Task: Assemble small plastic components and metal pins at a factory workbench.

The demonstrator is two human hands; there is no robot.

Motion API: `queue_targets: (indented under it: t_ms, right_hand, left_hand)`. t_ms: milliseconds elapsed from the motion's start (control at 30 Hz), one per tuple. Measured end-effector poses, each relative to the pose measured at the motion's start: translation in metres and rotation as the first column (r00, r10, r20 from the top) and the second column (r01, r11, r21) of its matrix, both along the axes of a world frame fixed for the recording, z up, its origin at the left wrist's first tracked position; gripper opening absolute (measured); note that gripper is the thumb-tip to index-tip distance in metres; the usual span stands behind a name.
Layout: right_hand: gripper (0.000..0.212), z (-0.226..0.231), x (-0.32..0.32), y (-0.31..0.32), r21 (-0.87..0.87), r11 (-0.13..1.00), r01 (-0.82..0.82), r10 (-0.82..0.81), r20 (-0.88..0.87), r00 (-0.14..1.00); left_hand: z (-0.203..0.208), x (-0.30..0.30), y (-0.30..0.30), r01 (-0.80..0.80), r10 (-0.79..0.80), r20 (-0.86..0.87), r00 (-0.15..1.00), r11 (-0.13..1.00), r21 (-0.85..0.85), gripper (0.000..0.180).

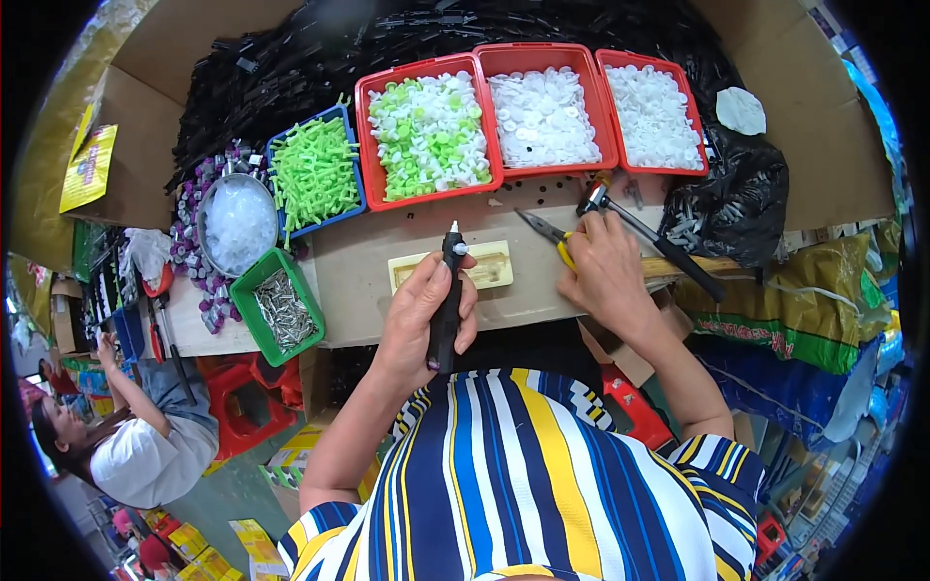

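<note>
My left hand [424, 308] is closed around a black pen-shaped tool [449, 305], held upright with its white tip at the top and a small white knob on its side. To the right, my right hand [603, 263] reaches down to the worktop, its fingers curled over the yellow handles of a pair of pliers [544, 230]; the hand hides part of the handles. The pliers' dark jaws point to the far left. Just past the fingertips lies a hammer [668, 242] with a black grip. Behind my left hand sits a cream rectangular tray [497, 263].
Along the back stand red bins [423, 198] of white and green plastic parts, a blue basket [360, 184] of green pieces and a heap of black parts [291, 77]. At left are a green basket [254, 324] of metal pins and a metal bowl [203, 228]. Another person [155, 450] sits far left.
</note>
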State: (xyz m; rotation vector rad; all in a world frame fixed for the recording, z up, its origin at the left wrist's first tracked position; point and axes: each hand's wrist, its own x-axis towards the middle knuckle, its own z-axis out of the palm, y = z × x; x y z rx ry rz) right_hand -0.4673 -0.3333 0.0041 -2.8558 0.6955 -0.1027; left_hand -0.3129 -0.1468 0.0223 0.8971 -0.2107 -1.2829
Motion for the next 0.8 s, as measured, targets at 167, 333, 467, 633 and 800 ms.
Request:
queue_targets:
  t_ms: [167,333,467,633,800]
  right_hand:
    - [0.015,-0.022,-0.012,-0.003,-0.044,0.999,-0.001,0.007,0.128,0.992]
    - [0.021,-0.006,-0.014,0.005,0.044,0.993,-0.110,0.084,0.398,0.913]
    - [0.024,0.009,0.002,0.021,-0.020,0.986,-0.167,0.161,0.409,0.898]
    - [0.023,0.009,0.010,0.025,-0.092,0.978,-0.187,0.208,0.365,0.908]
    - [0.015,-0.002,0.007,0.024,-0.085,0.952,-0.293,0.304,0.352,0.885]
  left_hand:
    - [-0.002,-0.001,0.003,-0.035,0.035,-0.040,0.999,0.999,0.005,0.032]
    - [-0.004,0.001,0.005,-0.025,0.020,-0.173,0.985,0.999,-0.023,0.033]
    - [-0.004,0.001,0.005,-0.008,0.001,-0.228,0.974,0.999,-0.031,0.034]
    - [-0.001,-0.002,0.007,0.039,-0.047,-0.208,0.977,0.998,-0.044,0.036]
    - [0.002,-0.003,0.007,0.072,-0.079,-0.180,0.980,0.996,-0.046,0.038]
